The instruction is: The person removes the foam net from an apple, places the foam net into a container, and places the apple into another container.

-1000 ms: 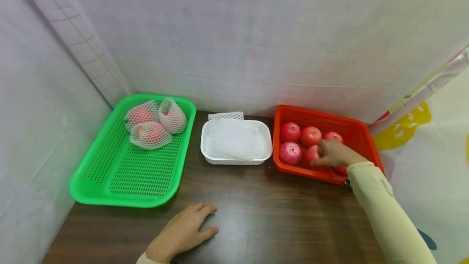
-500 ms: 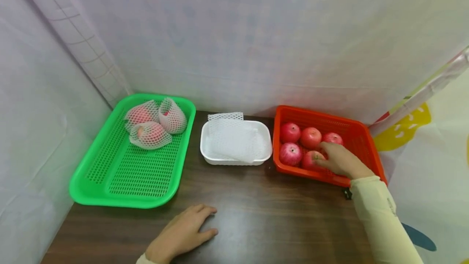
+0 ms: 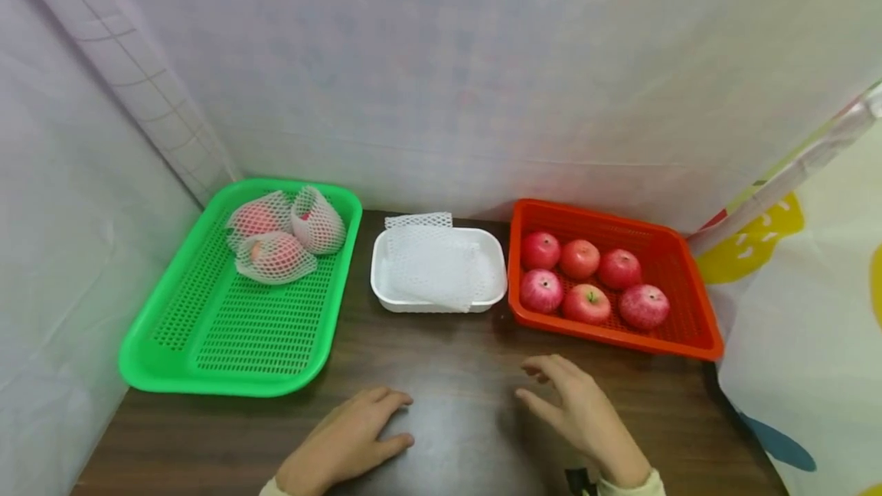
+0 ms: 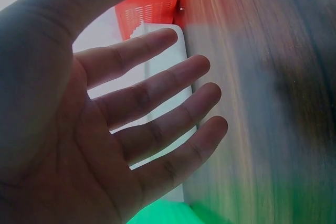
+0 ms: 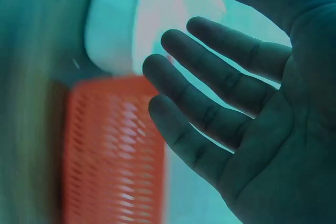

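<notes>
My left hand (image 3: 351,435) is at the near side of the table with its fingers loosely spread; its palm and fingers (image 4: 152,98) hold nothing in the left wrist view. To the right, my right hand (image 3: 575,412) is in front of the red basket (image 3: 620,337), fingers relaxed and apart, its palm bare in the right wrist view. Several red apples (image 3: 587,303) sit in two rows in that basket. In the middle, a white tray (image 3: 441,306) bears white foam net sleeves (image 3: 434,262). Apples in foam nets (image 3: 277,257) lie at the back of the green basket (image 3: 258,335).
A brown wooden table (image 3: 455,373) carries the baskets and tray. White cloth (image 3: 441,83) hangs behind and at both sides, close to the baskets' far rims. A dark band (image 3: 579,481) circles my right wrist.
My right hand has left the apple in the red basket and moved back toward me and left, over the table. My left hand stays nearly where it was. The apples remain in the basket.
</notes>
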`<action>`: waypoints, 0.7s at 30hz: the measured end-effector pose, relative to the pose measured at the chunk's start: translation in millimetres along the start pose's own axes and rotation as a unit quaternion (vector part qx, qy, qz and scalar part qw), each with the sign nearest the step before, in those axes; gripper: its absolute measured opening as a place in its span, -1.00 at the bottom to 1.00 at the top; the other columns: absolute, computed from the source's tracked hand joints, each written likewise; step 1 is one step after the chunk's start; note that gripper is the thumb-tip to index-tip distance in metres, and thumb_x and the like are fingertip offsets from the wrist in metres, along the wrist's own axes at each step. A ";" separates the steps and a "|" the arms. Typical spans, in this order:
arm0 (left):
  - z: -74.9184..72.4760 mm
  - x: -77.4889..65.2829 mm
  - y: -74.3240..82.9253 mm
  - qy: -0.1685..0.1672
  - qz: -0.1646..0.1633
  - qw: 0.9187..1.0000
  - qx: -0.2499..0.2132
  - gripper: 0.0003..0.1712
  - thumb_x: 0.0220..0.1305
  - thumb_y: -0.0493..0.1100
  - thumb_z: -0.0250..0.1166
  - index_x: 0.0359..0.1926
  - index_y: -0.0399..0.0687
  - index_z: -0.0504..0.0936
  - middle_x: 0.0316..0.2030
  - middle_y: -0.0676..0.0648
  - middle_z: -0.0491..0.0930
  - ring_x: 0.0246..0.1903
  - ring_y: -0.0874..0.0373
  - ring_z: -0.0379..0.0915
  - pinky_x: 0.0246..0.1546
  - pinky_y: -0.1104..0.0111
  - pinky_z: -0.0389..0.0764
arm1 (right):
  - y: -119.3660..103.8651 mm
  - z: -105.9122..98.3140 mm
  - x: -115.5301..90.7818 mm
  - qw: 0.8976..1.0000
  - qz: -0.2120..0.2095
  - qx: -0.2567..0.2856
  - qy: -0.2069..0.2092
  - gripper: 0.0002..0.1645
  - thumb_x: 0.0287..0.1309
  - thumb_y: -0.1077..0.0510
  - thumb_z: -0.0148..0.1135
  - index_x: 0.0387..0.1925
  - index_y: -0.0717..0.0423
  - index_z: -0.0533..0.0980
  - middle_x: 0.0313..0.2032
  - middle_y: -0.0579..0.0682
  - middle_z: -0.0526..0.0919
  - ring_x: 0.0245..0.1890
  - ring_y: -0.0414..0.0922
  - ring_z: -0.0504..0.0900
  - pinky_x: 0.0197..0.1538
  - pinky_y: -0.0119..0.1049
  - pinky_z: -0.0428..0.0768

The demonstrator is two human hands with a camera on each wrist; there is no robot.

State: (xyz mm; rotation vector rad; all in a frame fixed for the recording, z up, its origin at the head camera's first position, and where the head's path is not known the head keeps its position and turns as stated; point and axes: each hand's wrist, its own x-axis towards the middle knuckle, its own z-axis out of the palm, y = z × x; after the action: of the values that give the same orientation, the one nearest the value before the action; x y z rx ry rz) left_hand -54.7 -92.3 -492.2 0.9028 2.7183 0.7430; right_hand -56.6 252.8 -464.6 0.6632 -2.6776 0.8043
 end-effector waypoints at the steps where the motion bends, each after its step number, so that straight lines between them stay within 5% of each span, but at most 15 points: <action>1: -0.5 0.1 0.3 -0.002 -0.001 1.000 -0.001 -0.44 0.33 0.21 0.29 0.18 -0.03 0.60 0.07 0.02 0.59 0.09 0.04 0.51 0.04 0.06 0.56 | -2.5 6.0 -3.7 1.000 0.004 0.018 -0.005 -0.60 0.00 0.21 0.54 -0.08 0.02 0.61 -0.21 -0.12 0.66 -0.28 -0.16 0.65 -0.24 -0.23 0.67; 5: -8.8 0.7 3.3 0.014 0.017 1.000 0.001 -0.50 0.35 0.18 0.29 0.15 0.00 0.61 0.02 0.05 0.61 0.02 0.09 0.54 -0.04 0.11 0.60 | -10.4 25.2 -10.4 0.997 0.024 0.070 -0.025 -0.64 0.06 0.21 0.50 -0.07 -0.01 0.61 -0.19 -0.17 0.66 -0.29 -0.15 0.66 -0.25 -0.20 0.67; 7: -19.9 2.0 3.9 0.047 0.045 0.998 0.020 -0.55 0.33 0.14 0.32 0.11 0.01 0.63 -0.02 0.05 0.62 -0.01 0.11 0.55 -0.07 0.15 0.61 | -13.8 34.0 -9.6 0.995 0.025 0.089 -0.039 -0.65 0.09 0.19 0.48 -0.06 -0.01 0.62 -0.18 -0.17 0.66 -0.28 -0.14 0.67 -0.23 -0.19 0.67; 10: -51.6 7.4 -0.9 0.109 0.095 0.987 0.064 -0.58 0.27 0.02 0.39 0.07 -0.07 0.65 -0.07 -0.02 0.64 -0.06 0.07 0.57 -0.09 0.15 0.62 | -20.1 45.5 -4.0 0.990 0.024 0.118 -0.072 -0.66 0.16 0.12 0.45 -0.02 -0.02 0.62 -0.15 -0.19 0.65 -0.24 -0.14 0.68 -0.17 -0.18 0.67; 12: -83.3 13.5 -10.0 0.140 0.096 0.980 0.106 -0.57 0.22 -0.03 0.43 0.05 -0.12 0.64 -0.09 -0.07 0.64 -0.08 0.01 0.58 -0.09 0.11 0.62 | -24.5 51.0 0.9 0.987 0.025 0.134 -0.089 -0.65 0.18 0.09 0.44 0.01 -0.02 0.61 -0.14 -0.20 0.65 -0.21 -0.13 0.68 -0.14 -0.17 0.66; 15: -136.5 29.6 -36.8 0.136 0.047 0.977 0.158 -0.56 0.24 -0.07 0.40 0.08 -0.20 0.61 -0.06 -0.17 0.62 -0.05 -0.10 0.56 -0.09 0.00 0.60 | -30.1 57.5 7.4 0.984 0.021 0.145 -0.103 -0.63 0.20 0.04 0.43 0.03 -0.03 0.61 -0.12 -0.23 0.64 -0.18 -0.13 0.67 -0.10 -0.18 0.66; 17: -167.2 43.1 -62.3 0.104 -0.003 0.976 0.191 -0.55 0.28 -0.08 0.37 0.10 -0.24 0.59 -0.01 -0.24 0.59 -0.01 -0.17 0.54 -0.08 -0.07 0.58 | -32.7 62.2 12.5 0.982 0.014 0.149 -0.112 -0.59 0.21 0.02 0.42 0.07 -0.03 0.59 -0.10 -0.21 0.64 -0.16 -0.12 0.67 -0.07 -0.20 0.65; 21: -196.3 66.8 -120.2 0.033 -0.070 0.972 0.223 -0.47 0.26 -0.12 0.38 0.14 -0.38 0.53 0.03 -0.43 0.51 0.02 -0.35 0.46 0.00 -0.16 0.49 | -36.8 79.1 31.1 0.980 -0.028 0.145 -0.134 -0.49 0.24 -0.02 0.39 0.18 -0.01 0.54 0.00 -0.08 0.65 -0.07 -0.09 0.65 0.02 -0.22 0.61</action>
State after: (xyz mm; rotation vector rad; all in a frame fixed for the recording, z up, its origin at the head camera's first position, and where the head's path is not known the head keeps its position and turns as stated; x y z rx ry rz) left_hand -231.9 -214.0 -386.3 0.7587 3.0296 0.1332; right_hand -74.5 169.3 -500.5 0.9751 -2.7848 1.1791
